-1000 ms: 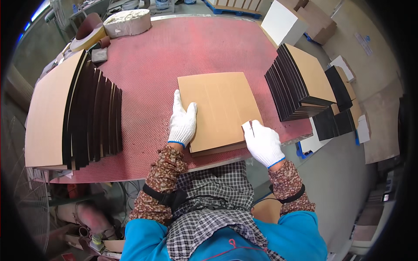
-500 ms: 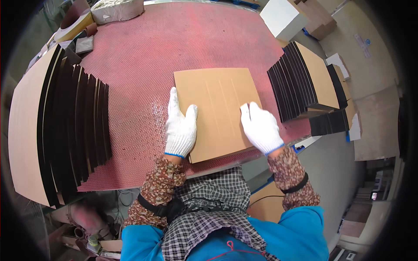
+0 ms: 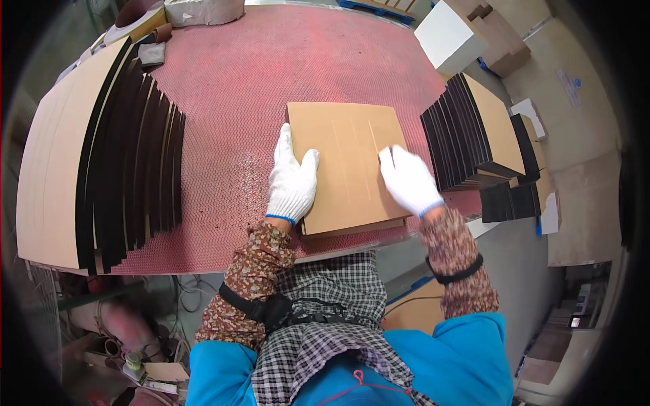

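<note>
In front of me a tan rectangular board [image 3: 345,162] with several pale parallel lines lies on the red mesh-patterned tabletop [image 3: 230,162]. Another tan edge shows beneath its near side. My left hand [image 3: 294,179], in a white knit glove, rests along the board's left edge with its fingers stretched out and its thumb apart on the top face. At the right edge my right hand [image 3: 409,177], gloved the same way, is closed with its fingertips on the board. What it pinches, if anything, is hidden.
On the left stands a row of dark-edged boards [image 3: 61,169]; a similar row [image 3: 467,135] stands on the right. A white box [image 3: 450,37] sits at the far right. Rolls of material [image 3: 203,10] lie at the far left, and the table's front edge [image 3: 338,252] runs close to me.
The whole scene has shifted slightly right and up in the view. My right hand has moved a little up along the board's right side; my left hand keeps its place on the left edge.
</note>
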`<control>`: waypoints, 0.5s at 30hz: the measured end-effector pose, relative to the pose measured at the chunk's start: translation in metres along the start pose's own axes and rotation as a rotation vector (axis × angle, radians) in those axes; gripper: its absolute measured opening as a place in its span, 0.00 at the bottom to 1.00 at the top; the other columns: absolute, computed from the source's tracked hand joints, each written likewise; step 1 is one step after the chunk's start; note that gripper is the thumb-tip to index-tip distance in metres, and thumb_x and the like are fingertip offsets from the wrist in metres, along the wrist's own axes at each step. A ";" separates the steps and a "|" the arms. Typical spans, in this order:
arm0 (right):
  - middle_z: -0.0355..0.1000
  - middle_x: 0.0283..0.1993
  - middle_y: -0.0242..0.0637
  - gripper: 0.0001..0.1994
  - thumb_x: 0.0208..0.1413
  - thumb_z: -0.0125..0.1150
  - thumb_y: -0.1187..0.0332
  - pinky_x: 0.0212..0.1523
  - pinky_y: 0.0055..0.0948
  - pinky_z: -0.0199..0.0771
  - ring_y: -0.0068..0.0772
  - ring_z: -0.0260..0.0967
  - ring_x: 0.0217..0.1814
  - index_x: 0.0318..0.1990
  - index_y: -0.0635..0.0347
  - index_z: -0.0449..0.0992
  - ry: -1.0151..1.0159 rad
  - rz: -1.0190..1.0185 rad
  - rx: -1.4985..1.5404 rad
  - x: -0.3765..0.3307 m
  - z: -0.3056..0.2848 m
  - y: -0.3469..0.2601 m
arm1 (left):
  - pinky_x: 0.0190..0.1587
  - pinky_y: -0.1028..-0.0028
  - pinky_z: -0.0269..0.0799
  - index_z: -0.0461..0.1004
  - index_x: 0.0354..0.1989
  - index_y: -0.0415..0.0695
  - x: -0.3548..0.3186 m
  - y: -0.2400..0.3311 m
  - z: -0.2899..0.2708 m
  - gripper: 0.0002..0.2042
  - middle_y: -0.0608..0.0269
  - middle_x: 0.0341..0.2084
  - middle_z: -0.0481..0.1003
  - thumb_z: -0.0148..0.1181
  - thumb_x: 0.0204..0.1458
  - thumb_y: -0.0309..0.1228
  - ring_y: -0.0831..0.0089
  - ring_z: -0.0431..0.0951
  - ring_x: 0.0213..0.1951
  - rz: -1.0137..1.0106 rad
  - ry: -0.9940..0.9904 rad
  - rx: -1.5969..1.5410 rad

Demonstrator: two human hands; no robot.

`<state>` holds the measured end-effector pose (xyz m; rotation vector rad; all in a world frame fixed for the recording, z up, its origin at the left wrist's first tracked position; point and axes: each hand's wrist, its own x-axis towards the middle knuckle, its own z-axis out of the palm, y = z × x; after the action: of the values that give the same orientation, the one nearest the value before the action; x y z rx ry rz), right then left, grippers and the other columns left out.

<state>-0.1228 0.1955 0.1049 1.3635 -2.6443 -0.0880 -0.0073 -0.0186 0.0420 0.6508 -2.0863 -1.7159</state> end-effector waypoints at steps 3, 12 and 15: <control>0.71 0.33 0.46 0.10 0.61 0.53 0.72 0.28 0.41 0.79 0.45 0.76 0.29 0.46 0.68 0.73 -0.161 -0.081 -0.094 -0.051 -0.037 -0.026 | 0.73 0.62 0.57 0.43 0.77 0.36 -0.002 0.002 -0.001 0.37 0.41 0.73 0.55 0.52 0.64 0.36 0.53 0.60 0.72 -0.005 0.004 0.004; 0.70 0.25 0.44 0.09 0.66 0.54 0.67 0.25 0.45 0.76 0.47 0.74 0.23 0.39 0.65 0.74 -0.014 0.089 0.196 -0.067 -0.036 -0.062 | 0.73 0.61 0.56 0.45 0.76 0.36 -0.002 0.005 0.000 0.37 0.42 0.73 0.55 0.53 0.63 0.36 0.51 0.60 0.72 -0.013 0.018 0.007; 0.70 0.22 0.45 0.10 0.68 0.51 0.65 0.27 0.46 0.76 0.51 0.74 0.23 0.38 0.63 0.73 0.002 0.047 0.141 -0.057 -0.035 -0.064 | 0.73 0.61 0.56 0.45 0.76 0.36 -0.003 0.007 -0.001 0.37 0.42 0.73 0.55 0.53 0.63 0.36 0.51 0.60 0.72 -0.023 0.022 0.042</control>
<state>-0.0329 0.2050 0.1247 1.3397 -2.7245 0.1069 -0.0046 -0.0168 0.0487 0.7056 -2.1132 -1.6738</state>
